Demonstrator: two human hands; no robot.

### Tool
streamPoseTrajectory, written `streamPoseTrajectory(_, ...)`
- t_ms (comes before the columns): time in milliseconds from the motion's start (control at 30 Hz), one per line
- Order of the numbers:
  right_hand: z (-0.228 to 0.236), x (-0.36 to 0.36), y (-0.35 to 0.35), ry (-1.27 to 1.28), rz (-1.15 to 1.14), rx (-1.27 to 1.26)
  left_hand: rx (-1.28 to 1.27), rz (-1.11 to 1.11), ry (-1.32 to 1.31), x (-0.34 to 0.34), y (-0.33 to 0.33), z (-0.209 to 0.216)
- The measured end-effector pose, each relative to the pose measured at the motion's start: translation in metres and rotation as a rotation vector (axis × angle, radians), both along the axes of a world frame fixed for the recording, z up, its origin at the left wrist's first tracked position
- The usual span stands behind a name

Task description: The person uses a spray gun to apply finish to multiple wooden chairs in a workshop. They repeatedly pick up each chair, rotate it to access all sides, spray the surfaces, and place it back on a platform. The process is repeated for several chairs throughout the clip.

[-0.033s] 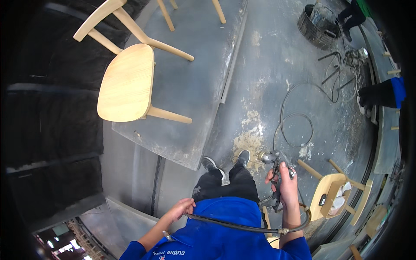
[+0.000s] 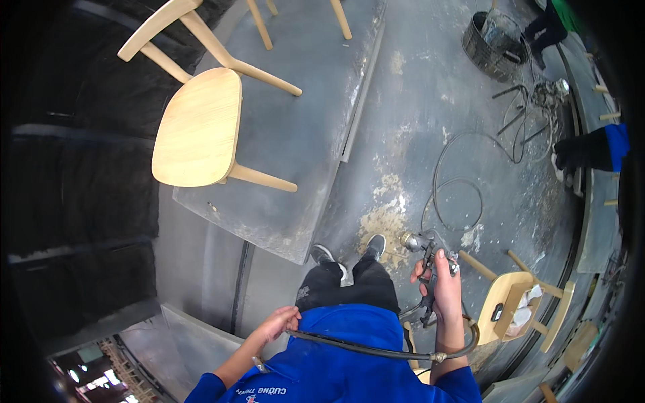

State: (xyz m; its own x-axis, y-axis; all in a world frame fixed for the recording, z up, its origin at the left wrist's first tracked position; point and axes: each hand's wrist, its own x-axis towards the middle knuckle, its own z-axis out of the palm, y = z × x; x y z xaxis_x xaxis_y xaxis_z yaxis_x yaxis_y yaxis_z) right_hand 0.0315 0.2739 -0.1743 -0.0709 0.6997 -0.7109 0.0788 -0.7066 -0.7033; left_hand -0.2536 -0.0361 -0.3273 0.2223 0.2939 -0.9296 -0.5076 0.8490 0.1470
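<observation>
In my right hand (image 2: 446,285) is a spray gun (image 2: 427,258), its round metal cup or nozzle end pointing left and my fingers wrapped about the grip. A dark hose (image 2: 363,346) runs across my waist and past my right forearm, with a brass-coloured fitting on it. At the left end of that hose my left hand (image 2: 280,322) is closed, fingers curled round it by my hip. A pale wooden chair (image 2: 198,127) stands ahead to the left on a grey platform (image 2: 269,215), out of reach of both hands.
Right of me, another wooden chair (image 2: 494,302) carries an open cardboard box (image 2: 516,302) and a small black object. A thin hose (image 2: 440,168) loops over the floor toward a stand and a dark tub (image 2: 478,50). Two people's legs (image 2: 584,149) show at the right edge.
</observation>
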Motion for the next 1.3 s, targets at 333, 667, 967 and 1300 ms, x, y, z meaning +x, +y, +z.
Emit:
streamPoseTrajectory(333, 0.051, -0.023, 0.041, -0.290, 0.393, 0.290, 0.014, 0.628, 0.114, -0.008, -0.051, -0.093)
streamPoseTrajectory(667, 0.133, -0.097, 0.055, 0.331, 0.275, 1.017, -0.057, 1.206, 0.107, -0.118, 0.016, -0.185)
streamPoseTrajectory(967, 0.170, -0.234, 0.062, 0.313, 0.456, 1.042, 0.560, 1.543, 0.180, -0.362, 0.191, -0.089)
streamPoseTrajectory(1300, 0.172, -0.279, 0.069, 0.032, 0.488, 0.853, 0.447, 1.710, 0.365, -0.410, 0.228, -0.100)
